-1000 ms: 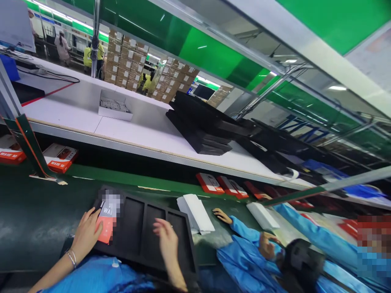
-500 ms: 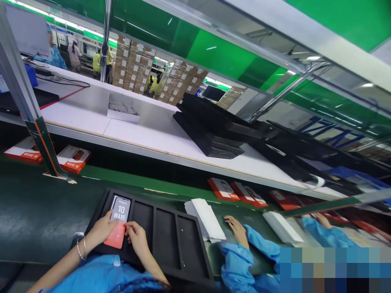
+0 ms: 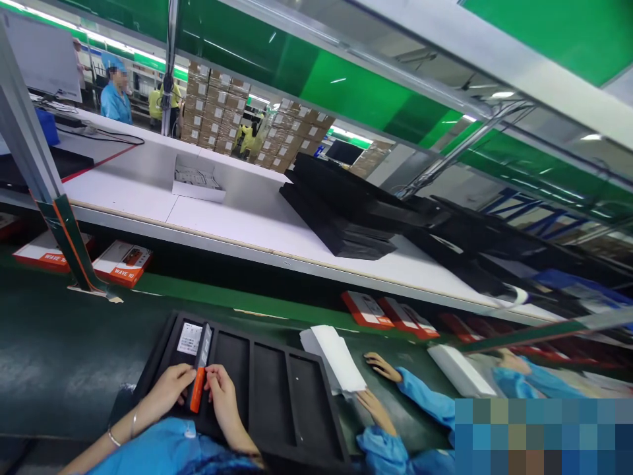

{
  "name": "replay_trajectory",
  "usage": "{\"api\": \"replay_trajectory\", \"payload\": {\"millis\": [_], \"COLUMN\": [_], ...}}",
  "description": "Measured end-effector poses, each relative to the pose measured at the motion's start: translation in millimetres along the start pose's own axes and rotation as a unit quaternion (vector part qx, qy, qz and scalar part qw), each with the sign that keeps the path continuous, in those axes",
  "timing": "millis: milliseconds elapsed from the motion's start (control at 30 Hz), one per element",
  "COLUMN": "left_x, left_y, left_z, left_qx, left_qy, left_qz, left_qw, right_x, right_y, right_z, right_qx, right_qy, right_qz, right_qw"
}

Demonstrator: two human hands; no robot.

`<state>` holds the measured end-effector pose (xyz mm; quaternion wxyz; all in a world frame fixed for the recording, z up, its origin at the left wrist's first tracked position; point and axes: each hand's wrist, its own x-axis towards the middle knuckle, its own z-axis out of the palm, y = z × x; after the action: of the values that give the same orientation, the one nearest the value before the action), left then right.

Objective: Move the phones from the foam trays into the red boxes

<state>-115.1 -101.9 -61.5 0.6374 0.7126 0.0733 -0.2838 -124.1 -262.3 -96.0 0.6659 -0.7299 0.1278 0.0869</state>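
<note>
A smartphone [image 3: 200, 369] with a grey and orange front stands tilted on its long edge above the leftmost slot of a black foam tray [image 3: 270, 382]. My left hand [image 3: 171, 388] grips its left side with bent fingers, and my right hand [image 3: 222, 396] pinches its right side near the lower half. A white printed label [image 3: 189, 338] shows in the slot just left of the phone; what it is stuck to, I cannot make out. The other slots to the right hold no phones.
To the right of the tray lie white folded sheets [image 3: 333, 359], touched by a co-worker's hand [image 3: 376, 409]. Orange and white boxes [image 3: 123, 262] sit under the white shelf [image 3: 247, 231]. Black trays [image 3: 341, 218] are stacked on that shelf. A metal post [image 3: 64, 231] rises at left.
The phone has turned from lying face up to standing on its edge, uncovering the white label. A co-worker's hand has come to the white sheets.
</note>
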Motion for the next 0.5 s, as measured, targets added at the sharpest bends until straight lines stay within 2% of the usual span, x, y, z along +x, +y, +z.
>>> {"api": "replay_trajectory", "payload": {"millis": [67, 133, 333, 500], "left_x": [1.1, 3.3, 8.7, 8.1], "left_y": [-1.6, -3.4, -10.0, -20.0], "left_z": [3.0, 2.4, -6.9, -0.5], "left_qx": [0.067, 0.088, 0.107, 0.101], "left_qy": [-0.012, 0.016, 0.042, 0.063], "left_qz": [0.046, 0.071, 0.07, 0.078], "left_qw": [0.997, 0.994, 0.991, 0.99], "right_x": [0.5, 0.2, -0.9, 8.0], "right_y": [-1.4, -3.5, -3.4, 5.2], "right_z": [-0.7, -1.6, -0.2, -7.0], "right_qx": [0.016, 0.02, 0.011, -0.023], "right_qy": [-0.011, -0.018, -0.014, -0.006], "right_qz": [0.017, 0.019, 0.024, 0.013], "right_qw": [1.0, 0.999, 1.0, 1.0]}}
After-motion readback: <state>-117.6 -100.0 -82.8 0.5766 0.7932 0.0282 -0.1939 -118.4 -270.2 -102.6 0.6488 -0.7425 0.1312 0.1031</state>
